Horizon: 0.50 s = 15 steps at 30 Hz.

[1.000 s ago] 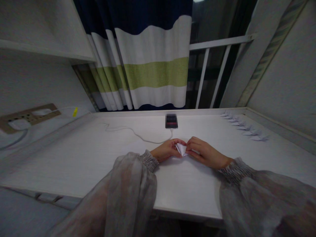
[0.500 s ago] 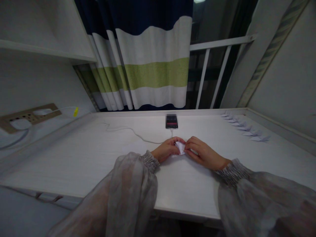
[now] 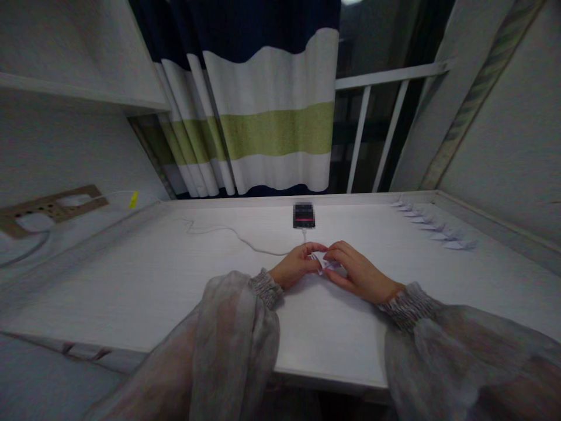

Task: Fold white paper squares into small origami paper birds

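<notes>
A small piece of folded white paper (image 3: 323,264) is held between my two hands, low over the white desk (image 3: 333,345). My left hand (image 3: 298,264) pinches its left side, thumb below and fingers above. At the paper's right side, my right hand (image 3: 357,272) has its thumb and fingers closed in on it from the lower and upper edges. The fingers cover much of the paper, so its exact folds cannot be made out. Toward the right back of the desk lies a slanting row of several folded white paper pieces (image 3: 438,229), pointed like origami.
Behind my hands a phone (image 3: 304,216) with a blurred screen stands near the back edge. Its white cable (image 3: 245,241) runs left across the desk. A power strip (image 3: 52,209) with plugs is on the left wall. A striped curtain (image 3: 276,134) hangs behind.
My right fingers have shifted left and spread around the paper, with the thumb now lower. The paper shows less of its flat face. My left hand stays almost in place.
</notes>
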Tool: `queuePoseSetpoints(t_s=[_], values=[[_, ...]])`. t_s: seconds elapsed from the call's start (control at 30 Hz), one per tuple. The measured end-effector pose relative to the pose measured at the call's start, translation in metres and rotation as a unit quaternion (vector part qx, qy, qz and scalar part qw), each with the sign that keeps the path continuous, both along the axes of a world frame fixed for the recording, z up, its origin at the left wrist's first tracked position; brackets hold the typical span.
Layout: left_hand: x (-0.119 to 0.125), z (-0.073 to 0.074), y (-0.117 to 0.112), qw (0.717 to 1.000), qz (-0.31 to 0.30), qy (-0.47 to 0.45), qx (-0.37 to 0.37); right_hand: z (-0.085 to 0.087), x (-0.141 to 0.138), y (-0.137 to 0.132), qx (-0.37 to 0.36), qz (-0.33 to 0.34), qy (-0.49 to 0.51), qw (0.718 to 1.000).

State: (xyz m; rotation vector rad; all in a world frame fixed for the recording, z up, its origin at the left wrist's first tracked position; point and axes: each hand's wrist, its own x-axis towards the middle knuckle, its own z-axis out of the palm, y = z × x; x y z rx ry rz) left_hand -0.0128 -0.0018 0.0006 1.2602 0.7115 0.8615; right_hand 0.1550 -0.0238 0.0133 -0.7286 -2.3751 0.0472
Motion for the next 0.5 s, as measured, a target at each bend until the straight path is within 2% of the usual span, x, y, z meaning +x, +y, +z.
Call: queuePoseSetpoints(t_s=[0.17,0.3,0.5], values=[[0.001,-0.005,0.003,0.999,0.005,0.02,0.039,-0.001,-0.004,-0.004,0.051,-0.078,-0.039,0.995],[0.002,-0.004,0.002,0.998,0.021,0.037,0.05,0.002,-0.007,-0.006,0.101,-0.134,-0.111,0.98],[0.005,-0.008,0.003,0.993,0.039,0.082,0.072,0.006,-0.011,-0.009,0.008,-0.215,-0.161,0.963]])
